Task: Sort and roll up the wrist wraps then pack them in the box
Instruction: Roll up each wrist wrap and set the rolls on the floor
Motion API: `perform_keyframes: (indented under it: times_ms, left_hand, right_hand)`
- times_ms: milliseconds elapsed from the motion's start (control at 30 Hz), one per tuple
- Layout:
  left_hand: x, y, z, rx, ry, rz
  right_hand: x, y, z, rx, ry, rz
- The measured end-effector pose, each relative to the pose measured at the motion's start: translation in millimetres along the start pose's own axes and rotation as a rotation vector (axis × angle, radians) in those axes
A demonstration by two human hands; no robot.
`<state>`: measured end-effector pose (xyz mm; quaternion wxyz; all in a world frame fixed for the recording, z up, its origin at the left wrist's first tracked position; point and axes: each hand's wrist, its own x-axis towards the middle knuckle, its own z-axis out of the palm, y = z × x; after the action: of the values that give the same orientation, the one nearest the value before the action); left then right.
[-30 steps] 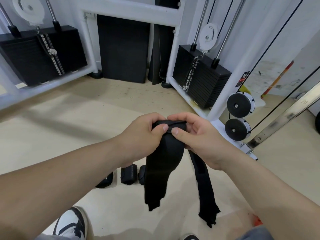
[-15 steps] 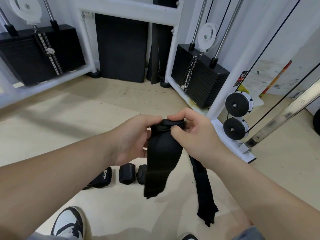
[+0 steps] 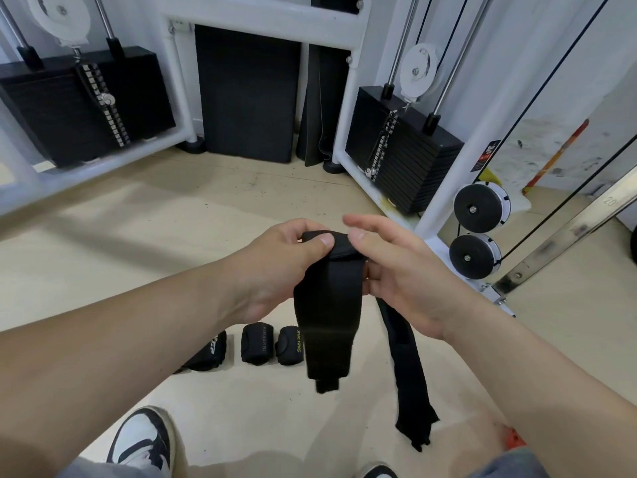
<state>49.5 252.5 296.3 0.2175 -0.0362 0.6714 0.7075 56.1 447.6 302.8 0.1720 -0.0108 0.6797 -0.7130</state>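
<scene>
Your left hand (image 3: 275, 267) and right hand (image 3: 396, 270) each pinch the wrap (image 3: 327, 305) at its folded top end, thumbs on top, probably to start the roll, its tail hanging free above the floor (image 3: 206, 236).

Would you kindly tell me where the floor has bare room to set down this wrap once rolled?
Bare floor lies open left of the three rolled wraps, toward the left weight stack. A smaller patch lies between the shoe and the hanging wrist wrap. Crowded by the pulleys on the right.
</scene>
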Motion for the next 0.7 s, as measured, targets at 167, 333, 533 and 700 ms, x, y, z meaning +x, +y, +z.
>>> perform_keyframes:
  times_ms: [167,333,533,700]
  left_hand:
    - [-2,0,2,0.075,0.057,0.058]
    - [1,-2,-1,-0.037,-0.001,-0.038]
    - [-1,-5,1,-0.102,-0.163,-0.219]
    - [-1,0,2,-0.107,-0.13,-0.17]
  right_hand:
    - [0,1,1,-0.128,0.004,0.012]
    - [2,6,4,-0.128,0.117,-0.066]
    - [4,15,6,-0.262,0.186,-0.226]
    - [2,11,8,-0.399,0.159,-0.326]
